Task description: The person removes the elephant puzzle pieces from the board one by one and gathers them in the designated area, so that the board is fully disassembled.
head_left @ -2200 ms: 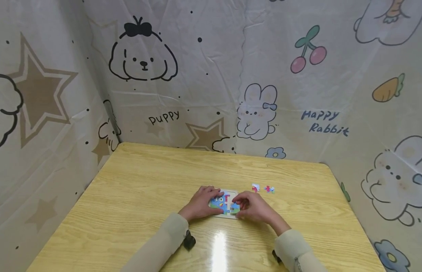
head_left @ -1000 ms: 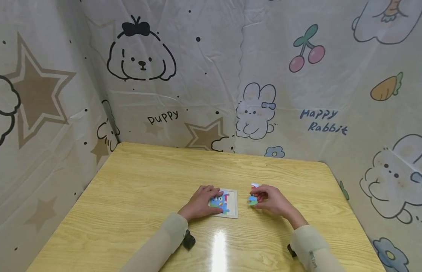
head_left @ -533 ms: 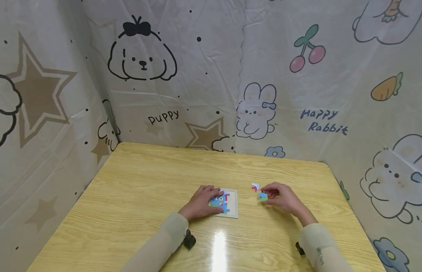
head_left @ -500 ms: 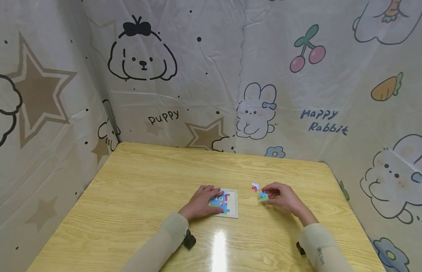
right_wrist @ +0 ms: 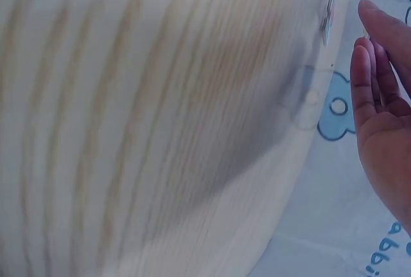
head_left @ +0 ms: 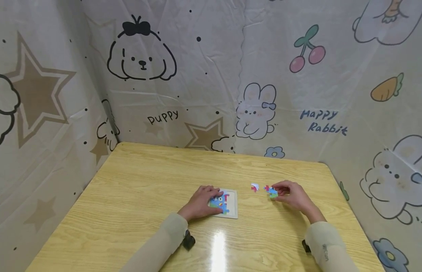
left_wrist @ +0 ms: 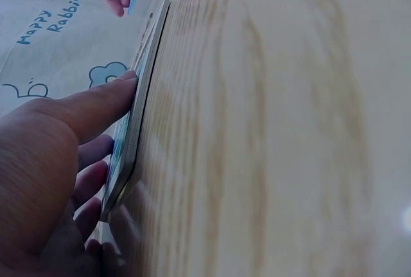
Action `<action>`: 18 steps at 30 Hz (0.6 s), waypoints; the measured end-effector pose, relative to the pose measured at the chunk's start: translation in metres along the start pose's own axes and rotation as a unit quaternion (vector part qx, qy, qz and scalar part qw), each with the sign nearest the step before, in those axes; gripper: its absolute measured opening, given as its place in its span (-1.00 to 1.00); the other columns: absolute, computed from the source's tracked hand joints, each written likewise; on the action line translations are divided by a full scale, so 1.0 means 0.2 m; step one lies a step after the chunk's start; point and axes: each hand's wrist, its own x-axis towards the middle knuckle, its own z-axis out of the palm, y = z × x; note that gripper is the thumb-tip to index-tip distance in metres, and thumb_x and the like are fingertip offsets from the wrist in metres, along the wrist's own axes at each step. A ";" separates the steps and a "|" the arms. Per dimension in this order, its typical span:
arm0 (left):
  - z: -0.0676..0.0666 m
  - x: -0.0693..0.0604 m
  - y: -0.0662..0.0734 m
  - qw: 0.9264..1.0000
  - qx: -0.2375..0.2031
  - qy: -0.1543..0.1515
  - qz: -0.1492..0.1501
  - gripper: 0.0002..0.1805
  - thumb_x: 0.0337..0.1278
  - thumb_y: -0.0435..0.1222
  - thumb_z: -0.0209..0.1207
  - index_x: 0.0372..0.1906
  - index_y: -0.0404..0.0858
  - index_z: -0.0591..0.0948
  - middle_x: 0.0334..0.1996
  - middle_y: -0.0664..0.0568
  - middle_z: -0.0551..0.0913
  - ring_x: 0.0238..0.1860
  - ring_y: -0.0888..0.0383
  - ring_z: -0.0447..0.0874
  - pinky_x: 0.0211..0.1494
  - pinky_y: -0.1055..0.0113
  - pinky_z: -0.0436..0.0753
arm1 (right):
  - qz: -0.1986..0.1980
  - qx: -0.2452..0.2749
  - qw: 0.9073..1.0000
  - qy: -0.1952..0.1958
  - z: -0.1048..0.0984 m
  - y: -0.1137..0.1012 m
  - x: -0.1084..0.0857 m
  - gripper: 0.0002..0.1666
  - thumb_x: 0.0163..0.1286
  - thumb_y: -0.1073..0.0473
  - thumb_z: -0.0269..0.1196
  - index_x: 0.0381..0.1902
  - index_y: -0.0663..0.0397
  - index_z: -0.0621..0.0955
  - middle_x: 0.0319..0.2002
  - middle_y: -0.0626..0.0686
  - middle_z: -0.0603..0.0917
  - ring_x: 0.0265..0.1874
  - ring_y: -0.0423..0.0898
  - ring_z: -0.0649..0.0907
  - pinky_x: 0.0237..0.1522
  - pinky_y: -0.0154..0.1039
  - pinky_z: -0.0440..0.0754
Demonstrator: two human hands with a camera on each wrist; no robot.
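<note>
My left hand (head_left: 201, 202) grips the left part of a small jigsaw puzzle (head_left: 233, 204) in a pale frame, thumb on the near side and fingers on the far side. A blue owl-like picture fills the left of the frame; its right side shows bare backing. In the left wrist view the puzzle's edge (left_wrist: 136, 139) shows beside the thumb. Farther right, my right hand (head_left: 292, 194) pinches a blue-and-green puzzle piece (head_left: 273, 193) above the table. Close behind it lies a red puzzle piece (head_left: 266, 187), partly covered. A pink-and-white puzzle piece (head_left: 254, 187) lies left of that.
The wood-grain table (head_left: 146, 181) has rounded far corners. Printed cloth (head_left: 211, 75) with cartoon animals hangs around its back and sides. Light glares off the table in front of the puzzle.
My right hand has taken the blue-and-green piece out of the frame and carried it right, beside the red piece. The left hand has stayed on the puzzle.
</note>
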 end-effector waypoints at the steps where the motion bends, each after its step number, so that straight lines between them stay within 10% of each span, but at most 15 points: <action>1: 0.00 0.00 0.00 1.000 -0.001 0.000 0.000 -0.21 0.20 0.18 0.37 0.49 0.02 0.48 0.47 0.01 0.42 0.50 -0.09 0.24 0.54 -0.15 0.31 | 0.002 0.000 1.000 0.001 -0.01 0.01 0.00 -0.55 0.24 0.37 0.49 0.09 0.32 0.69 -0.04 0.22 0.71 -0.17 -0.04 0.65 -0.12 -0.37 0.67; 18: -0.01 0.00 0.01 1.000 0.000 -0.001 -0.001 -0.20 0.19 0.18 0.37 0.50 0.01 0.48 0.48 -0.01 0.41 0.51 -0.10 0.23 0.54 -0.17 0.30 | 0.047 -0.006 0.999 0.012 -0.08 0.16 -0.01 -0.54 0.28 0.39 0.45 0.14 0.36 0.66 0.01 0.27 0.71 -0.11 0.01 0.67 -0.18 -0.44 0.63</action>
